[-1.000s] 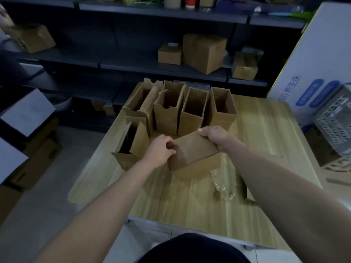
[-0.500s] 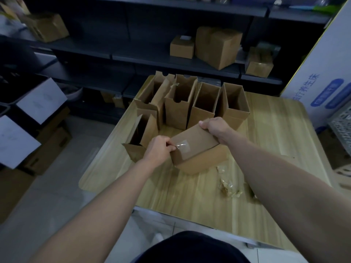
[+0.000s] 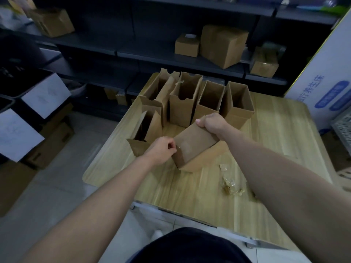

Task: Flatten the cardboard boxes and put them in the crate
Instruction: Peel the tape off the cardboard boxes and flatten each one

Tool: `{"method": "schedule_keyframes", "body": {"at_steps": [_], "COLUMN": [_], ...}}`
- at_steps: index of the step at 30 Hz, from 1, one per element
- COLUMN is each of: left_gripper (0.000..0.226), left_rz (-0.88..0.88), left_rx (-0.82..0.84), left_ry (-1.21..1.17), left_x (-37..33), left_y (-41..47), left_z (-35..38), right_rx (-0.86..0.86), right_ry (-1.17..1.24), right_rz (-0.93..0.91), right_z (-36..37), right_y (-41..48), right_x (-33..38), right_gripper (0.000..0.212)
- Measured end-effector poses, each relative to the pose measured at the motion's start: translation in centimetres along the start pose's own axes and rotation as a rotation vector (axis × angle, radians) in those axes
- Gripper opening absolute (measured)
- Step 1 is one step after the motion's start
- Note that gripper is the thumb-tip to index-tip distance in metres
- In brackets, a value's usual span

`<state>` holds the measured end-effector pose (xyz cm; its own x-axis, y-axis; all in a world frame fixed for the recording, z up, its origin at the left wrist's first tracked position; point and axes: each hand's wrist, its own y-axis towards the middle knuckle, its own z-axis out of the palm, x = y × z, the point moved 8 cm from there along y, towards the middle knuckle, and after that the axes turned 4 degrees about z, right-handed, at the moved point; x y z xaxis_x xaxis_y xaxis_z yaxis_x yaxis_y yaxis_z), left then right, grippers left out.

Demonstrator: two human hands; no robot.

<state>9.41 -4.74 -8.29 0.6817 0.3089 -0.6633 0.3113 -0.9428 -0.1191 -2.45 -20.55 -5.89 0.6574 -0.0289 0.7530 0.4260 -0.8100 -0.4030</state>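
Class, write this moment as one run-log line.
left hand: pinches near edge of closed box | right hand: grips far end | box: unflattened, on table

A closed brown box (image 3: 193,147) lies tilted on the tabletop (image 3: 275,133). Open boxes (image 3: 180,111) stand upright behind it. A grey crate (image 3: 342,128) sits at the far right.

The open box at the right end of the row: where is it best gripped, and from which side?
I'd pinch the right wall's top rim of the rightmost open box from above-right: it stands upright, top open, its right side facing bare table, while a neighbouring box crowds its left.
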Motion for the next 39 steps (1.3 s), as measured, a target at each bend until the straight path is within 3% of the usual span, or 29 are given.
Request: {"method": "schedule_keyframes", "body": {"at_steps": [3, 7, 12, 15, 20, 27, 31, 34, 37, 39], "left_gripper": [0.004, 0.025, 0.012, 0.002, 0.013, 0.023, 0.013, 0.022, 0.01, 0.015], "left_rz": [0.044, 0.017, -0.007, -0.019, -0.092, 0.123, 0.083, 0.055, 0.108, 0.089], "left_rx": [-0.046, -0.211, -0.277, -0.239, -0.159, -0.134, -0.036, -0.01, 0.047, 0.11], "left_ry": [-0.029, -0.1, -0.084, -0.136, -0.135, -0.069, -0.232, -0.196, -0.135, -0.354], "left_x": [-0.3, -0.6, -0.9, -1.0, -1.0, -2.5, -3.1, -4.0, -5.4, -5.6], "left_y": [-0.1, -0.4, -0.3, 0.2, 1.4, 1.0, 2.3, 3.1, 3.2, 3.0], "left_z": [-0.1, 0.0, 0.5, 0.4, 0.7, 2.2, 2.1, 2.1, 2.3, 2.3], "right_rx": [-0.004, -0.036, -0.074, -0.089, -0.087, -0.123, -0.171, -0.191, -0.23, -0.258], "right_ry": [0.0, 0.027, 0.035, 0.02, -0.008, -0.066, -0.082, -0.097, -0.1, -0.165], "right_rz": [-0.002, 0.018, 0.028, 0.034, 0.028, 0.016, 0.044, 0.054, 0.068, 0.054], "right_z": [-0.4, -1.1, -1.5, -1.6, -1.8, -2.8, -3.8, -3.9, -4.6, -5.3], "right_y": [-0.2, -0.2, 0.0, 0.1, 0.4, 1.4, 2.3, 2.6, 2.4, 2.3], "right_x": [-0.1, -0.7, -1.0, -1.1, -1.0, -1.6, -2.8, -3.2, -3.6, -4.2], "right_gripper": [0.022, 0.026, 0.026, 0.03, 0.035, 0.03, 0.033, 0.036, 0.034, 0.031]}}
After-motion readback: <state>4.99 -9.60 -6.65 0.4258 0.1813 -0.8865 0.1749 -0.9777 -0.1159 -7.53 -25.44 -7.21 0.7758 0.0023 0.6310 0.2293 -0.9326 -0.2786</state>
